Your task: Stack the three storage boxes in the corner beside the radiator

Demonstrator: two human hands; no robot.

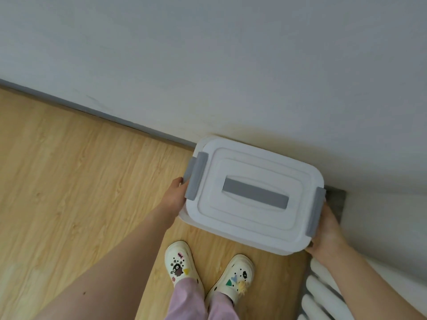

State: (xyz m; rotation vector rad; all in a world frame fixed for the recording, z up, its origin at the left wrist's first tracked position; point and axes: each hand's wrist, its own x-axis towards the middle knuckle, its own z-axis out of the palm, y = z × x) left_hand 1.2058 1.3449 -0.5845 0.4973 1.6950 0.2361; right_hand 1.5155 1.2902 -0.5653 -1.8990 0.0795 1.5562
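Note:
A white storage box [251, 225] with a grey lid handle and grey side clasps is in the room's corner, seen from above. My left hand [174, 197] grips its left end by the clasp. My right hand [328, 229] holds its right end, fingers hidden under the rim. A slightly offset white edge [184, 219] shows under the lid at the left and front; whether it is another box beneath I cannot tell. Anything below is hidden by the top box.
A white radiator [323, 294] runs along the right wall at the lower right. White walls meet behind the box, with a grey skirting board [92, 109]. Wood floor [69, 181] spreads to the left. My feet in white clogs [180, 264] stand just in front of the box.

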